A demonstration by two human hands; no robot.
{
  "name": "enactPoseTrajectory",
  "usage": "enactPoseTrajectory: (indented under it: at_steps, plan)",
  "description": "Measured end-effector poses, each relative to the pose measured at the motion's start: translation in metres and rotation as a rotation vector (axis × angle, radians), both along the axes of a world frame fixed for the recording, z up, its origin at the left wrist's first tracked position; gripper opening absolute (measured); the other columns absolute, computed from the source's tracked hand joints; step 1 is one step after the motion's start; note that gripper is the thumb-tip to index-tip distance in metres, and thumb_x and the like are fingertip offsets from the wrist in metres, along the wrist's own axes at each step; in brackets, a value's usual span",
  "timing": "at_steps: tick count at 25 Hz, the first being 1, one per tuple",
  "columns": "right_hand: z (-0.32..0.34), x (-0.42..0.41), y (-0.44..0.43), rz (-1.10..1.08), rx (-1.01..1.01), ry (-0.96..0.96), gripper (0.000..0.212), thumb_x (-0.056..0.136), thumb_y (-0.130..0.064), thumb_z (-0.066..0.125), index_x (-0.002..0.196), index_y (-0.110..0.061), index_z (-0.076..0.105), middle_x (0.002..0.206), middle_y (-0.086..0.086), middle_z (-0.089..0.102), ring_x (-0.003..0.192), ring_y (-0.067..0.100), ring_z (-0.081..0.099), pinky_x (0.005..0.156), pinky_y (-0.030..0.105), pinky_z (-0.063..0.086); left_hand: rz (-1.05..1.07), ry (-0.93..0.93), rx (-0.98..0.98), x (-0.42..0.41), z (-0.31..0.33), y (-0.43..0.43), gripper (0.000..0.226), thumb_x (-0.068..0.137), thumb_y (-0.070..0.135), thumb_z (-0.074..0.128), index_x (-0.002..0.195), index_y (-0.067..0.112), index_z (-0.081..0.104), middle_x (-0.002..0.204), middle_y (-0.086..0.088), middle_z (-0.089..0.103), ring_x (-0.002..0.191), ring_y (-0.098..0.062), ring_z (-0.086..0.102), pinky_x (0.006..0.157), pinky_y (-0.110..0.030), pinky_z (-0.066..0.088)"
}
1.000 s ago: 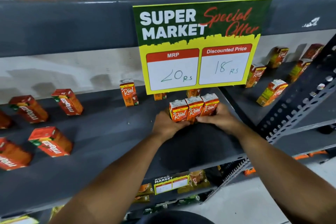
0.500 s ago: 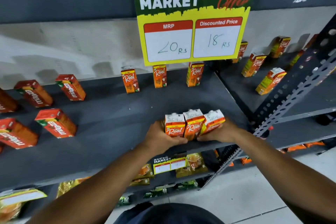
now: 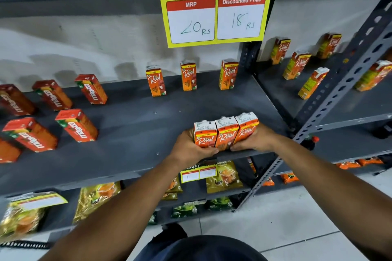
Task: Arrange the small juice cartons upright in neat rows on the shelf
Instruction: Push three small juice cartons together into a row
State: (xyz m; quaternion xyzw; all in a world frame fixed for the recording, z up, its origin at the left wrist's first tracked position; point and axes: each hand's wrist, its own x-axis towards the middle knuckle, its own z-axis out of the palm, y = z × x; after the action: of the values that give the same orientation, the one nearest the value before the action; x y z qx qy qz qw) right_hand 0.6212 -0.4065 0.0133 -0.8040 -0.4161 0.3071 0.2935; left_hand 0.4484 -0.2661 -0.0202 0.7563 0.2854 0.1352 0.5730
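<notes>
Three orange Real juice cartons (image 3: 226, 132) stand side by side at the front edge of the grey shelf (image 3: 135, 137), pressed together. My left hand (image 3: 187, 148) grips the left end of the trio and my right hand (image 3: 257, 140) the right end. The rightmost carton leans a little to the right. Three more Real cartons (image 3: 188, 76) stand upright and spaced apart along the back of the shelf.
Several red Maaza cartons (image 3: 77, 125) stand spread over the left of the shelf. A yellow price sign (image 3: 214, 6) hangs above. A slotted upright (image 3: 331, 99) separates the right bay, where more Real cartons (image 3: 297, 65) stand. Tea packets (image 3: 223, 176) fill the lower shelf.
Both hands have drawn the three cartons from mid-shelf toward the front edge. The view has tipped downward, showing the back row of cartons and more of the floor.
</notes>
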Motion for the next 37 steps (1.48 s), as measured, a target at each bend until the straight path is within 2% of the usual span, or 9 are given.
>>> enactPoseTrajectory:
  at_steps: [5,7,12,18,27,29,31,33,37]
  plan:
    - [-0.006,0.003,-0.001,-0.038,-0.018,0.006,0.049,0.057,-0.017,0.092,0.093,-0.034,0.064,0.089,-0.017,0.065,0.087,0.001,0.060,0.082,0.019,0.046,0.041,0.012,0.000,0.001,-0.001,-0.001,0.051,0.045,0.032,0.095,0.085,0.038,0.064,0.097,0.011,0.072,0.091,-0.006,0.068,0.087,-0.037,0.055]
    - [-0.007,0.003,-0.001,-0.041,-0.016,0.010,0.050,0.058,-0.016,0.092,0.096,-0.032,0.064,0.089,-0.017,0.064,0.086,0.000,0.059,0.077,0.016,0.044,0.041,0.016,0.013,0.001,-0.002,-0.002,0.055,0.040,0.040,0.094,0.086,0.040,0.065,0.099,0.010,0.073,0.092,-0.007,0.068,0.088,-0.039,0.055]
    - [-0.006,0.004,0.000,-0.013,-0.005,0.035,0.049,0.060,-0.014,0.091,0.097,-0.032,0.066,0.092,-0.016,0.066,0.088,-0.002,0.060,0.077,0.014,0.044,0.040,0.031,0.056,0.000,0.000,-0.003,0.055,0.047,0.033,0.094,0.089,0.041,0.060,0.101,0.010,0.071,0.093,-0.006,0.066,0.089,-0.035,0.054]
    - [-0.009,0.007,0.000,-0.008,0.013,0.056,0.046,0.059,-0.014,0.091,0.093,-0.034,0.068,0.096,-0.014,0.071,0.095,0.002,0.064,0.092,0.028,0.049,0.052,0.031,0.076,-0.002,0.001,-0.006,0.054,0.049,0.036,0.093,0.090,0.042,0.058,0.105,0.008,0.070,0.094,-0.009,0.066,0.088,-0.036,0.054]
    - [-0.006,-0.012,0.013,0.035,-0.001,0.022,0.050,0.059,-0.014,0.091,0.098,-0.032,0.065,0.094,-0.016,0.068,0.095,0.004,0.063,0.085,0.023,0.049,0.106,0.057,0.049,-0.021,-0.003,0.000,0.073,0.043,0.047,0.092,0.107,0.037,0.059,0.108,0.011,0.070,0.097,-0.007,0.065,0.088,-0.041,0.055]
    - [-0.002,-0.006,0.004,0.028,-0.048,-0.065,0.066,0.058,-0.020,0.092,0.114,-0.032,0.058,0.104,-0.014,0.063,0.101,0.004,0.059,0.085,0.020,0.045,0.032,0.028,0.027,-0.023,0.002,0.001,0.096,0.040,0.043,0.095,0.123,0.036,0.047,0.121,0.010,0.062,0.107,-0.007,0.061,0.094,-0.040,0.052]
    - [-0.004,0.007,-0.018,-0.044,-0.047,-0.129,0.102,0.056,-0.027,0.092,0.141,-0.030,0.036,0.128,-0.010,0.052,0.124,0.010,0.047,0.101,0.028,0.039,-0.024,0.000,0.004,-0.030,0.005,0.003,0.122,0.043,0.033,0.096,0.142,0.033,0.024,0.139,0.013,0.043,0.124,-0.006,0.046,0.103,-0.031,0.041]
    - [-0.010,0.015,-0.054,-0.174,-0.007,-0.116,0.124,0.057,-0.028,0.092,0.151,-0.032,0.011,0.140,-0.015,0.036,0.136,0.009,0.031,0.113,0.037,0.031,-0.010,-0.018,0.001,-0.040,0.009,0.007,0.127,0.047,0.028,0.094,0.147,0.027,0.015,0.142,0.014,0.033,0.130,-0.004,0.033,0.105,-0.023,0.031]
    - [-0.024,-0.008,-0.072,-0.321,0.277,0.009,0.111,0.066,-0.014,0.086,0.151,-0.026,0.015,0.141,-0.013,0.041,0.136,0.007,0.034,0.118,0.039,0.026,-0.012,0.015,0.017,-0.051,0.009,0.019,0.124,0.046,0.032,0.093,0.146,0.023,0.021,0.147,0.007,0.037,0.134,-0.010,0.034,0.112,-0.032,0.030]
